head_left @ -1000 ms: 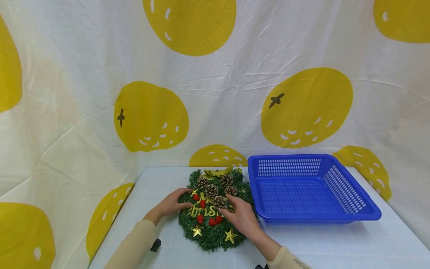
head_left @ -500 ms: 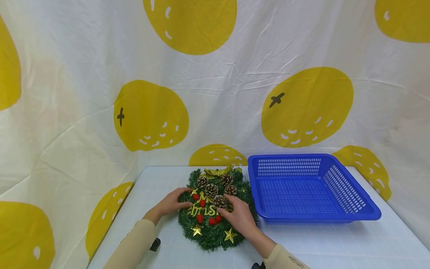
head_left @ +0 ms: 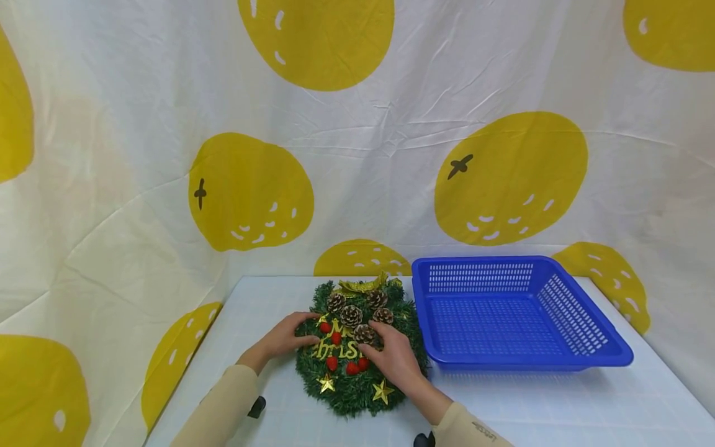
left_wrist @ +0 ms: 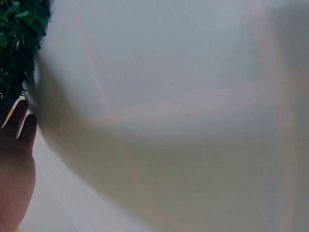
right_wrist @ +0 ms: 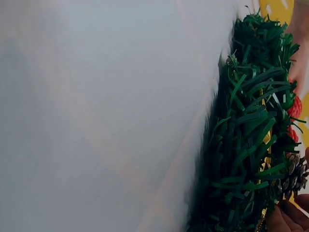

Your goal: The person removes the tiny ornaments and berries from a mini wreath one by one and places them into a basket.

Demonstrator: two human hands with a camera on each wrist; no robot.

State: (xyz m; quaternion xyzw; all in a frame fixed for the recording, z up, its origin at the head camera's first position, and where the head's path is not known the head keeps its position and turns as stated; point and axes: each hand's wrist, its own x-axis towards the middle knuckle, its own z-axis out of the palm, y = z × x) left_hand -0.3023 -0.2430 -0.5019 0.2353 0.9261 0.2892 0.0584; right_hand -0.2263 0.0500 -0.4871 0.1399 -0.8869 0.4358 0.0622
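In the head view a green Christmas wreath [head_left: 357, 397] lies on the table, with gold lettering [head_left: 335, 351], gold stars, red strawberry-like berries [head_left: 352, 368] and several pine cones. My right hand [head_left: 398, 357] comes in from the wreath's right and pinches the lowest pine cone [head_left: 364, 334] between thumb and fingers. The right wrist view shows this pine cone [right_wrist: 292, 178] with fingers [right_wrist: 285, 216] against it. At the wreath's left side, my left hand [head_left: 283, 338] rests with thumb and fingers spread. The left wrist view has its fingers [left_wrist: 17, 118] extended at the wreath's edge [left_wrist: 21, 43].
A blue plastic basket [head_left: 438, 365] with slotted sides stands just right of the wreath. The table [head_left: 313, 428] has a pale checked cover. Behind hangs a white cloth [head_left: 368, 186] printed with yellow fruit. A gold bow [head_left: 360, 287] tops the wreath.
My right hand has shifted slightly left, its fingers and thumb closing in around the lowest pine cone. My left hand and the wreath stay almost where they were.
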